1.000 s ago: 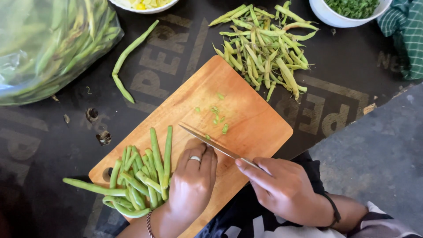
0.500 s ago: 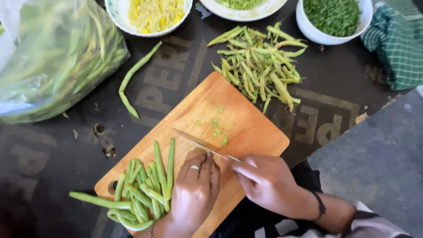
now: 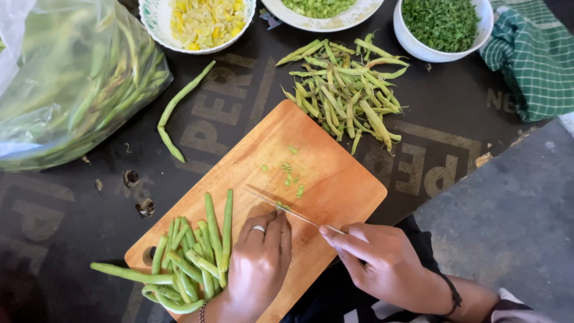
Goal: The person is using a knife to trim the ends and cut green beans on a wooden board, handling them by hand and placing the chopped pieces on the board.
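Now | left hand [image 3: 258, 269] flat, fingers together on cutting board [image 3: 335, 179] | right hand [image 3: 382, 263] clamped on knife [image 3: 287, 210]

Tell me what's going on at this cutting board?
A person is slicing green beans on a wooden cutting board. The right hand holds a knife, its blade laid across the board. The left hand rests flat beside it, next to a bunch of whole beans. A few cut bits lie on the board; trimmed scraps are piled beyond it.
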